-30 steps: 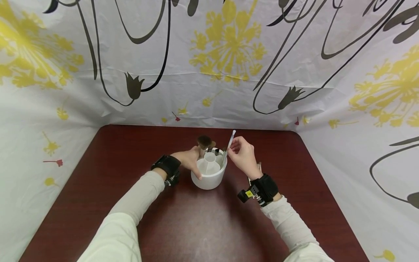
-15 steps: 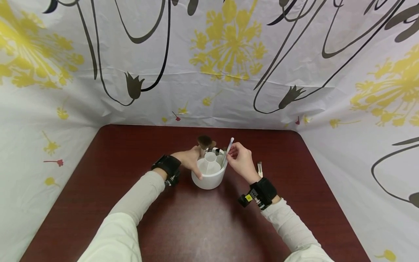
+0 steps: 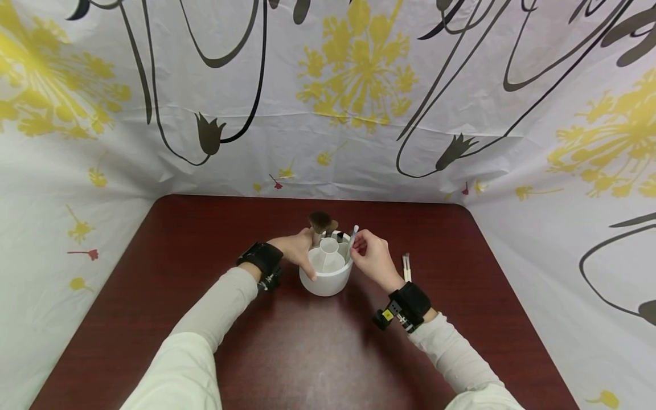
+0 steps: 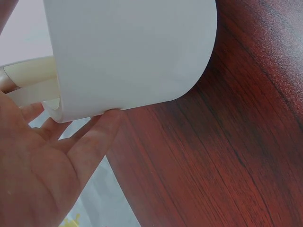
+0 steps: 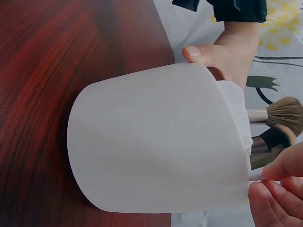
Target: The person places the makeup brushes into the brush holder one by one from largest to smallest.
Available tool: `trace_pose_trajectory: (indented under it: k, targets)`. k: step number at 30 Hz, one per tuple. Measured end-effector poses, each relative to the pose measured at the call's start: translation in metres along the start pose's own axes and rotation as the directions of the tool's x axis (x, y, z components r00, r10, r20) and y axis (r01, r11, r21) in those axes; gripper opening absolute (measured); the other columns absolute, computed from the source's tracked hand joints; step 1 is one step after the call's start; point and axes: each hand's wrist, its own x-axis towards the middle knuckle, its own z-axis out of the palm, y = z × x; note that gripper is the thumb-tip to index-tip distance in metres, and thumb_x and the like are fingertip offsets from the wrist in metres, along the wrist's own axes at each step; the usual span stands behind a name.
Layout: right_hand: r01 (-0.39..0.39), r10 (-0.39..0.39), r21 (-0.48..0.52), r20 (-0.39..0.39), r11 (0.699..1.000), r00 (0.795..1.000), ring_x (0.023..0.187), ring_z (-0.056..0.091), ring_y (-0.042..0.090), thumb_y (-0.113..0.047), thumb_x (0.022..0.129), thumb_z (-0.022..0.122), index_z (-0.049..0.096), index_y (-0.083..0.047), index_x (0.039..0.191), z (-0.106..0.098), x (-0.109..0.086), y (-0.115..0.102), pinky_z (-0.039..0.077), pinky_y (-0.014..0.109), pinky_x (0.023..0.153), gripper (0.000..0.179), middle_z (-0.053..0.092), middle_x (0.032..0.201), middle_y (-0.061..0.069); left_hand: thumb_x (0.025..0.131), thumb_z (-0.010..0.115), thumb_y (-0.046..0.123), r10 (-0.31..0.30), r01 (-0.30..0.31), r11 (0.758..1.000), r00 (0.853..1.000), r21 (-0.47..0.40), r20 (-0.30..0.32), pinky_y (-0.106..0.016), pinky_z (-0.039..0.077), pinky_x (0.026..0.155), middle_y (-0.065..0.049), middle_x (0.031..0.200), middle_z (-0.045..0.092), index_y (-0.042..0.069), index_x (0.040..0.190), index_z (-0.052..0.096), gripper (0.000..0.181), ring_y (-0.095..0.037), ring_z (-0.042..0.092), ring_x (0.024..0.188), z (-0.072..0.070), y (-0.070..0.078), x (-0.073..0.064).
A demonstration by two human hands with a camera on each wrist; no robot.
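A white round makeup-brush holder with inner compartments stands upright on the table. My left hand holds its left side, thumb over the front and fingers behind. In the left wrist view, the fingertips press the holder's wall. My right hand pinches a slim pale stick with a white tip at the holder's right rim; its lower part is hidden inside. Several makeup brushes stand in the back compartments, including a fluffy brown brush and a dark one with a light edge.
Slim white-handled brushes lie on the dark red wooden table, right of my right hand. A white cloth with yellow and grey flowers hangs behind the table's back edge and along both sides.
My right hand has moved down and slightly left, lowering the stick into the holder so less of it shows. The brushes on the table have come into fuller view. My left hand stays put.
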Motion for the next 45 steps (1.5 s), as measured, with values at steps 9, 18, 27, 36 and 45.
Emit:
trace_pose_trajectory:
  k: [9, 18, 27, 36, 45]
  targets:
    - [-0.012, 0.011, 0.013, 0.021, 1.000, 1.000, 0.069, 0.060, 0.018, 0.004, 0.073, 0.065, 0.057, 0.002, 0.088, -0.001, -0.001, -0.002, 0.051, 0.030, 0.062, 0.017, 0.061, 0.078, 0.011, 0.049, 0.087, 0.023, 0.006, -0.006, 1.000, 1.000, -0.009, -0.006, -0.036, 0.032, 0.098, -0.016, 0.120, 0.031, 0.006, 0.106, 0.033, 0.080, -0.026, 0.031, 0.115, 0.000, 0.000, 0.001]
    - [-0.023, 0.022, 0.028, 0.010, 0.999, 1.000, 0.069, 0.059, 0.018, 0.003, 0.074, 0.065, 0.056, 0.000, 0.087, -0.009, 0.002, -0.001, 0.051, 0.034, 0.063, 0.015, 0.060, 0.079, 0.011, 0.048, 0.087, 0.022, -0.004, 0.004, 1.000, 1.000, -0.018, -0.001, -0.034, 0.034, 0.097, -0.016, 0.121, 0.031, 0.006, 0.109, 0.033, 0.083, -0.025, 0.032, 0.114, 0.000, -0.001, 0.002]
    - [-0.045, 0.045, -0.051, 0.001, 0.998, 0.999, 0.071, 0.060, 0.021, -0.002, 0.077, 0.064, 0.057, 0.001, 0.089, -0.030, 0.008, 0.017, 0.050, 0.036, 0.065, 0.015, 0.061, 0.079, 0.012, 0.051, 0.087, 0.023, -0.057, 0.057, 0.998, 0.998, -0.041, 0.017, -0.040, 0.030, 0.101, -0.019, 0.128, 0.025, 0.003, 0.130, 0.021, 0.104, -0.029, 0.026, 0.121, -0.002, 0.002, -0.003]
    - [-0.180, 0.187, -0.124, 0.049, 0.976, 0.981, 0.080, 0.059, 0.029, -0.004, 0.081, 0.059, 0.056, 0.004, 0.099, -0.052, 0.008, 0.051, 0.047, 0.040, 0.068, 0.020, 0.062, 0.088, 0.017, 0.050, 0.087, 0.023, -0.037, 0.037, 0.998, 0.999, -0.041, 0.000, -0.040, 0.029, 0.102, -0.020, 0.129, 0.026, 0.002, 0.126, 0.025, 0.100, -0.029, 0.027, 0.121, 0.000, -0.001, -0.003]
    - [-0.299, 0.316, -0.181, 0.073, 0.937, 0.946, 0.084, 0.057, 0.031, -0.007, 0.084, 0.056, 0.054, 0.006, 0.104, -0.063, -0.001, 0.087, 0.047, 0.040, 0.068, 0.024, 0.060, 0.094, 0.021, 0.051, 0.087, 0.023, -0.030, 0.031, 0.998, 0.999, -0.050, 0.011, -0.041, 0.029, 0.102, -0.020, 0.130, 0.024, 0.002, 0.125, 0.024, 0.099, -0.029, 0.026, 0.121, 0.000, 0.000, -0.002]
